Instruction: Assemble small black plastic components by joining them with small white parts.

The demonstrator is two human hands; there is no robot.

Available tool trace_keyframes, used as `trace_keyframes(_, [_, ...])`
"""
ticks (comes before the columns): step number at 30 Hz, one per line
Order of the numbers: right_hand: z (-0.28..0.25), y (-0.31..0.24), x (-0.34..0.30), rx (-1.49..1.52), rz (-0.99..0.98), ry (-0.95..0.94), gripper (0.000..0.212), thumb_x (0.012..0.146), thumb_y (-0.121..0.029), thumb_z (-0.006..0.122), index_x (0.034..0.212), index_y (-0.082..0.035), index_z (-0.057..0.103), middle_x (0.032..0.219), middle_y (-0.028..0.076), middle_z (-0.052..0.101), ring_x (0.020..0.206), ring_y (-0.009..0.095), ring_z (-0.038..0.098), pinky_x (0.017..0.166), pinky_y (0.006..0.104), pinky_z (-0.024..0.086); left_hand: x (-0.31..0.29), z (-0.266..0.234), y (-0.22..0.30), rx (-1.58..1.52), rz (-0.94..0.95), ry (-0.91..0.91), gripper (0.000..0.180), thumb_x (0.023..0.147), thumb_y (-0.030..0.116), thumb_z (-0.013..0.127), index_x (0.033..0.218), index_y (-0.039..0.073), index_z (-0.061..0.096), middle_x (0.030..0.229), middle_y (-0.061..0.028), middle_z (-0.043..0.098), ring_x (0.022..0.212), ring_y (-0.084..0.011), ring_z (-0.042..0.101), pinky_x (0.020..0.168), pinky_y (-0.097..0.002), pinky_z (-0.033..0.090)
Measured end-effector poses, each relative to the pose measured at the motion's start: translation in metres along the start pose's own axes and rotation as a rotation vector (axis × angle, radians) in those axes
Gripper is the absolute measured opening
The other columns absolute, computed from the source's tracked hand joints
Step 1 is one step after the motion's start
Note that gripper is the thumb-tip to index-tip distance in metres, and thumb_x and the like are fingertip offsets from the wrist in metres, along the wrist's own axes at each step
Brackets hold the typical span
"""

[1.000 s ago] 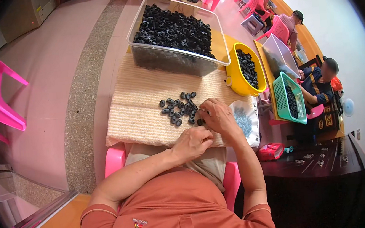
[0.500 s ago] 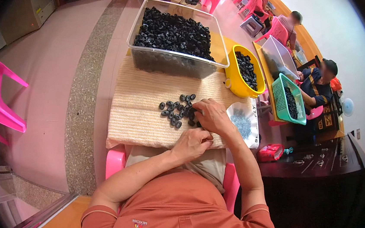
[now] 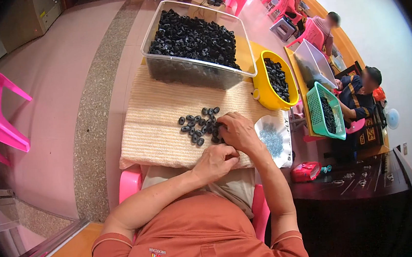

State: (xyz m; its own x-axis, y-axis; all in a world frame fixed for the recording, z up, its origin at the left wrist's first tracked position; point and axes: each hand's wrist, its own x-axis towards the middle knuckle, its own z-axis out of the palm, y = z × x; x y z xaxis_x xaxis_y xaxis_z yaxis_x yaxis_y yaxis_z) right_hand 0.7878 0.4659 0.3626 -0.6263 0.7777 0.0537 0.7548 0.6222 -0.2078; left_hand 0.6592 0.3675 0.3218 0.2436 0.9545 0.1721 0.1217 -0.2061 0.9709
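Small black oval parts (image 3: 198, 120), each with a hole or pale centre, lie loosely in a group on a ribbed cream towel (image 3: 155, 103). At the right edge of that group is my right hand (image 3: 238, 131), its fingers bent down and closed over a black part that is mostly covered. Just below it, near the towel's front edge, my left hand (image 3: 215, 163) is closed with the fingers curled and the thumb pressed in. Whatever it grips is hidden. The two hands nearly touch.
A clear bin (image 3: 196, 78) heaped with black parts stands behind. Right of it are a yellow tub (image 3: 261, 92) of black parts and a white dish (image 3: 283, 157) of tiny bluish pieces. Farther right, a co-worker (image 3: 357, 98) sits by a green basket (image 3: 319, 123). A pink stool (image 3: 0, 119) stands left.
Both hands stay almost in place, with only slight finger movement. The whole view has shifted a few pixels; the loose group of parts looks the same.
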Motion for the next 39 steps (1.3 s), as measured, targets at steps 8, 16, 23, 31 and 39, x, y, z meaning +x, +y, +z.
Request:
trace_keyframes(8, [-0.007, 0.006, -0.028, 0.472, 0.047, 0.312, 0.017, 0.088, -0.004, 0.068, 0.105, -0.001, 0.069, 0.094, 0.014, 0.07, 0.083, 0.028, 0.069, 0.075, 0.0352, 0.055, 0.004, 0.002, -0.001, -0.239, -0.138, 0.276, 0.022, 0.092, 0.012, 0.069, 0.109, -0.003, 0.069, 0.096, -0.0087, 0.073, 0.09, -0.0141, 0.067, 0.082, -0.0298, 0.054])
trace_keyframes(16, [-0.002, 0.002, -0.069, 0.845, 0.202, 0.234, 0.018, 0.094, 0.001, 0.067, 0.112, 0.003, 0.068, 0.102, 0.007, 0.071, 0.092, 0.011, 0.066, 0.081, 0.0253, 0.053, 0.008, 0.005, -0.003, -0.679, -0.145, 0.282, 0.02, 0.098, 0.012, 0.066, 0.113, 0.0, 0.066, 0.101, -0.0041, 0.07, 0.084, -0.0087, 0.066, 0.072, -0.0239, 0.058])
trace_keyframes(23, [0.008, 0.004, -0.083, 0.928, 0.206, 0.288, 0.017, 0.094, -0.001, 0.068, 0.111, 0.004, 0.068, 0.099, 0.006, 0.071, 0.089, 0.011, 0.066, 0.079, 0.0242, 0.054, 0.006, 0.003, -0.003, -0.703, -0.221, 0.202, 0.021, 0.096, 0.01, 0.068, 0.113, -0.002, 0.067, 0.099, -0.0054, 0.071, 0.084, -0.0094, 0.066, 0.072, -0.0244, 0.059])
trace_keyframes(31, [0.011, 0.003, -0.091, 0.919, 0.236, 0.355, 0.011, 0.094, 0.0, 0.068, 0.105, 0.004, 0.07, 0.093, 0.005, 0.071, 0.084, 0.009, 0.066, 0.076, 0.0227, 0.053, 0.004, 0.003, 0.0, -0.776, -0.224, 0.149, 0.021, 0.095, 0.008, 0.069, 0.114, -0.001, 0.066, 0.099, -0.0045, 0.071, 0.083, -0.0088, 0.065, 0.074, -0.0246, 0.058])
trace_keyframes(39, [0.009, -0.01, -0.094, 0.76, 0.099, 0.463, 0.005, 0.095, -0.001, 0.066, 0.099, 0.002, 0.068, 0.095, 0.008, 0.067, 0.082, 0.013, 0.061, 0.073, 0.0248, 0.049, 0.005, 0.001, 0.003, -0.79, -0.333, 0.088, 0.017, 0.092, 0.005, 0.07, 0.108, 0.0, 0.067, 0.095, -0.0037, 0.071, 0.079, -0.0086, 0.065, 0.071, -0.0238, 0.056])
